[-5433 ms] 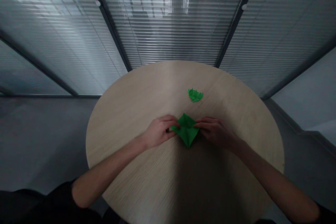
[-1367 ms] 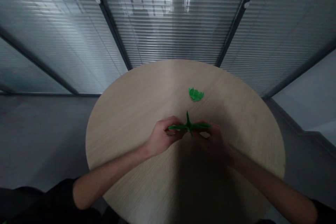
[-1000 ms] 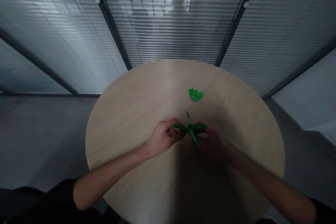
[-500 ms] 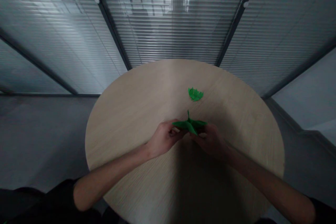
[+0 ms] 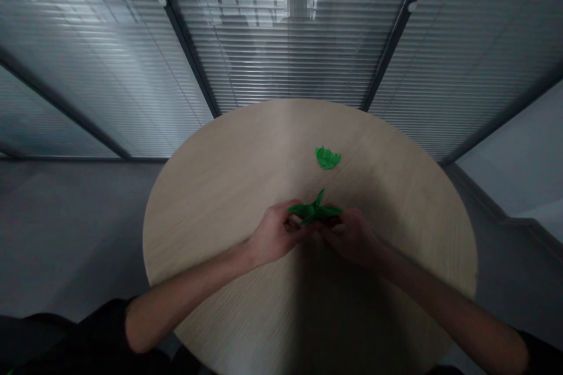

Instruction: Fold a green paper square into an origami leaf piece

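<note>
2 hands (image 5: 276, 235) (image 5: 352, 238) pinching green origami (image 5: 314, 210) (folded paper)

The folded paper (image 5: 315, 210) in my fingers (image 5: 294, 224) is vivid green, matching the smaller origami piece (image 5: 328, 157) farther off on the pale beige, finely grained worktop (image 5: 211, 246); grey striped blinds (image 5: 285, 58) fill the far side.
</note>
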